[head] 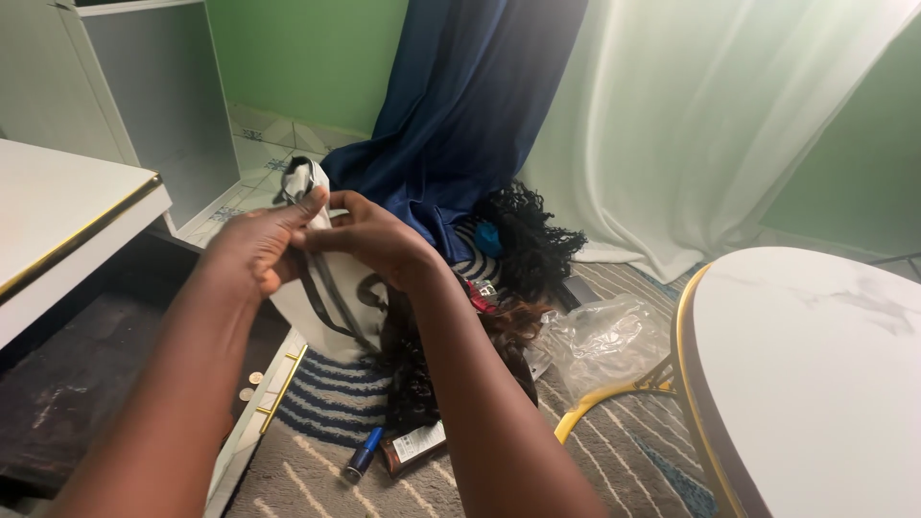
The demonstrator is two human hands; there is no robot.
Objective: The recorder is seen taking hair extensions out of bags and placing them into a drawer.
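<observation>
Both my hands are raised in front of me and grip a white cloth bag (331,297) with dark straps. My left hand (257,245) pinches its upper edge near the top fold. My right hand (376,240) holds the same edge from the other side, fingers curled over the fabric. The bag hangs down between my forearms, one dark strap trailing along its front. Below the bag, dark curly hair pieces (422,369) lie on the floor, partly hidden by my right forearm.
A white cabinet with a gold-trimmed top (58,216) stands at left, its open drawer (273,393) below. A round white marble table (815,374) with yellow legs is at right. Blue curtain (470,105), white sheer curtain, plastic bag (604,341), blue tube (363,456) and a flat pack lie on the striped rug.
</observation>
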